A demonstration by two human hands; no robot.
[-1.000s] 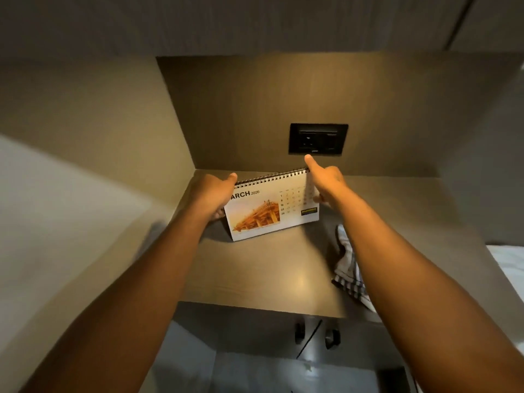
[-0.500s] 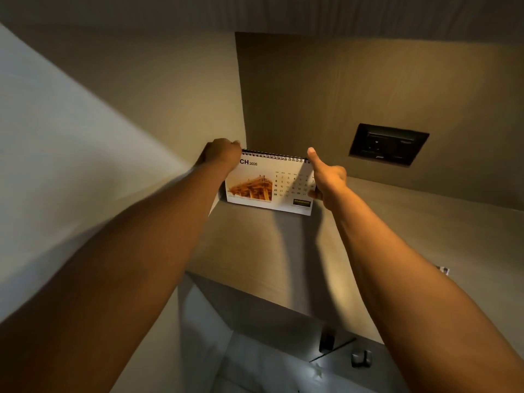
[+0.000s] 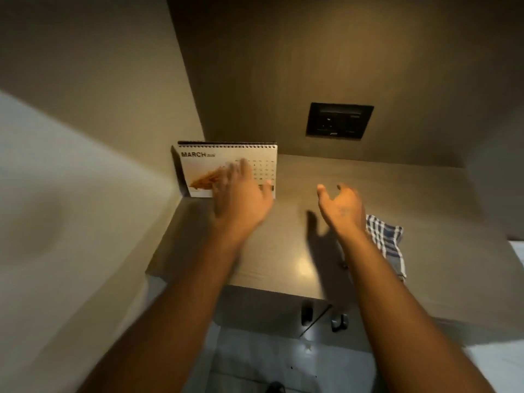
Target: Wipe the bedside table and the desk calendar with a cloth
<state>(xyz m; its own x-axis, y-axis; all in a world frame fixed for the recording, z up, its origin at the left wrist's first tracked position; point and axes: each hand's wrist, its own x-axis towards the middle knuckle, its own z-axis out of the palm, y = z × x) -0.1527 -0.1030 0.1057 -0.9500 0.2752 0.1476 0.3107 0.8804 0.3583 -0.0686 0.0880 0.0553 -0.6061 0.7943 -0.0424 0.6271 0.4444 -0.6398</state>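
The desk calendar (image 3: 204, 163), white with "MARCH" and an orange picture, stands upright in the back left corner of the brown bedside table (image 3: 283, 251). My left hand (image 3: 242, 194) is open and blurred just in front of the calendar's lower right part, holding nothing. My right hand (image 3: 341, 208) hovers open over the table's middle, fingers apart and empty. A blue-and-white checked cloth (image 3: 387, 242) lies crumpled on the table to the right, partly hidden behind my right wrist and forearm.
A black wall socket (image 3: 338, 120) sits on the back wall above the table. Walls close the table in at left and back. Below the front edge are cabinet handles (image 3: 338, 321) and a pale tiled floor (image 3: 269, 361). White bedding (image 3: 517, 251) shows at far right.
Both hands have let go of the calendar, which now stands in the back left corner. Both hands have pulled back toward me and opened. The cloth is visible again.
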